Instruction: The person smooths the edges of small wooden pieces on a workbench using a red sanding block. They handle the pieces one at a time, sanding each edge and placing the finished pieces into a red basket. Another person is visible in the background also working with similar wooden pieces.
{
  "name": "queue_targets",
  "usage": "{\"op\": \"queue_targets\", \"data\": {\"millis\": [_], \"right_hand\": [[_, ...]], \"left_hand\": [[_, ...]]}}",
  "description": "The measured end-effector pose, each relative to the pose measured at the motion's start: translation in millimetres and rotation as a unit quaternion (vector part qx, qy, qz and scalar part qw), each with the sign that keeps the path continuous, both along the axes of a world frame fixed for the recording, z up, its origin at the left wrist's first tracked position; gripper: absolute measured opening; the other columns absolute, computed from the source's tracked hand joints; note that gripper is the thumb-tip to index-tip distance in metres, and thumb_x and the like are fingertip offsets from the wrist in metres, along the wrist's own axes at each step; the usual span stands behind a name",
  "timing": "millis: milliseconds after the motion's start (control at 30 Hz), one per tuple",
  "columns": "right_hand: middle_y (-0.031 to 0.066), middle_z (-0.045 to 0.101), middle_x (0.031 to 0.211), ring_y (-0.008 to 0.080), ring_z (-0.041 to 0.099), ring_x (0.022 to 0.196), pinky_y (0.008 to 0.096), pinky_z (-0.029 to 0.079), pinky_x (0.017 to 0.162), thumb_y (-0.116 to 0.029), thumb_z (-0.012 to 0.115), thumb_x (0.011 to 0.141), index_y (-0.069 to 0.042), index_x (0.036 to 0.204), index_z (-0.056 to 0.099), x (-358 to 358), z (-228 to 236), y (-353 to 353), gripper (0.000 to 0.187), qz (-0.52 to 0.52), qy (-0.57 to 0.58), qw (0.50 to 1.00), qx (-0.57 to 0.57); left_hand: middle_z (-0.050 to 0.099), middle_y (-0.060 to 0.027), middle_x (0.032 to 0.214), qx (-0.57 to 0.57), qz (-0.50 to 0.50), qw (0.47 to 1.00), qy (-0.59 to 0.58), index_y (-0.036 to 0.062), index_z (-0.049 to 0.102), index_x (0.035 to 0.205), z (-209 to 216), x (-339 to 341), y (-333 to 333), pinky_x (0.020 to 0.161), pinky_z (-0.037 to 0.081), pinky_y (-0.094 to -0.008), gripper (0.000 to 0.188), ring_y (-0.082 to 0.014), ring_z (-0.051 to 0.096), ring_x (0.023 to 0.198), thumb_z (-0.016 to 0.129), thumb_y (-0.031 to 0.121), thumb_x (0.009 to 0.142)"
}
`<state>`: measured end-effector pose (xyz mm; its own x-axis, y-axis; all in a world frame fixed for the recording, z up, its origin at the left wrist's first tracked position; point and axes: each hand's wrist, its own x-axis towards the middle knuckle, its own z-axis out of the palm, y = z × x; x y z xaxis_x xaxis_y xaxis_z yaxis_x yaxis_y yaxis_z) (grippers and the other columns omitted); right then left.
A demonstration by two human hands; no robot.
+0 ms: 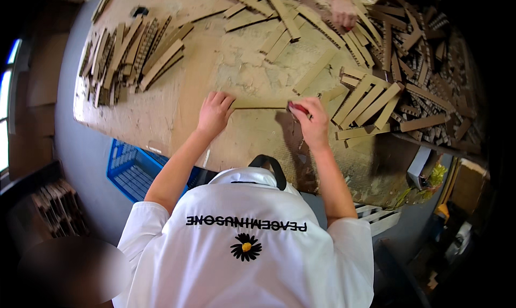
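A cardboard strip lies crosswise on the table in front of me, its near edge dark. My left hand grips it at its left end with the fingers curled down over it. At the other end, my right hand is closed around a small red tool; its tip is too small to make out. The tool sits right by the strip's right end. Just beyond, another cardboard strip lies slantwise on the tabletop.
Cardboard strips are bunched at the left of the worn table. A large heap of strips fills the right. Across the table, another person's hand is among strips. A blue plastic crate stands below the near left edge.
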<state>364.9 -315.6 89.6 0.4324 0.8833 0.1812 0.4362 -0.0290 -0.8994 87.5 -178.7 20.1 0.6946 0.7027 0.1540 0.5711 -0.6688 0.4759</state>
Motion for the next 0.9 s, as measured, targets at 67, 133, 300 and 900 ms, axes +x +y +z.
{"op": "queue_targets", "data": {"millis": [67, 133, 300, 900], "right_hand": [[0.008, 0.067, 0.094, 0.0218, 0.067, 0.085, 0.0308, 0.053, 0.077, -0.001, 0.081, 0.084, -0.001, 0.098, 0.076, -6.8, -5.2, 28.6, 0.015, 0.057, -0.002, 0.998, -0.011], [0.008, 0.067, 0.093, 0.0218, 0.067, 0.084, 0.0307, 0.053, 0.076, -0.001, 0.082, 0.083, -0.001, 0.098, 0.076, -15.7, -22.3, 42.8, 0.016, 0.091, 0.017, 0.995, -0.044], [0.0087, 0.066, 0.091, 0.0233, 0.066, 0.082, 0.0322, 0.053, 0.074, -0.002, 0.082, 0.082, -0.003, 0.097, 0.076, -38.1, -39.8, 52.2, 0.016, 0.137, -0.055, 0.988, -0.042], [0.0104, 0.073, 0.095, 0.0338, 0.071, 0.078, 0.0446, 0.057, 0.066, -0.008, 0.081, 0.077, -0.011, 0.096, 0.074, -35.7, -70.9, 42.3, 0.02, 0.097, -0.255, 0.959, -0.083]], "left_hand": [[0.065, -0.0078, 0.113, -0.011, 0.009, 0.999, -0.036, 0.01, 0.069, 0.117, 0.8, 4.9, -2.0, 0.093, 0.05, -0.0456, 0.036, -0.034, 0.059, 0.108, 0.077, 0.01, 0.082], [0.065, -0.0085, 0.113, -0.016, 0.019, 0.998, -0.059, 0.0091, 0.07, 0.116, 0.5, 7.8, -0.5, 0.093, 0.05, -0.0458, 0.035, -0.0347, 0.058, 0.106, 0.077, 0.008, 0.082], [0.065, -0.0068, 0.113, -0.018, 0.037, 0.997, -0.069, 0.0095, 0.072, 0.113, -7.4, 4.9, -3.4, 0.093, 0.05, -0.0451, 0.036, -0.0333, 0.058, 0.106, 0.079, 0.008, 0.078], [0.068, -0.0153, 0.109, -0.156, -0.067, 0.985, 0.022, 0.0043, 0.064, 0.115, 49.3, 188.1, 43.4, 0.083, 0.057, -0.0466, 0.052, -0.0371, 0.07, 0.1, 0.078, 0.045, 0.087]]}}
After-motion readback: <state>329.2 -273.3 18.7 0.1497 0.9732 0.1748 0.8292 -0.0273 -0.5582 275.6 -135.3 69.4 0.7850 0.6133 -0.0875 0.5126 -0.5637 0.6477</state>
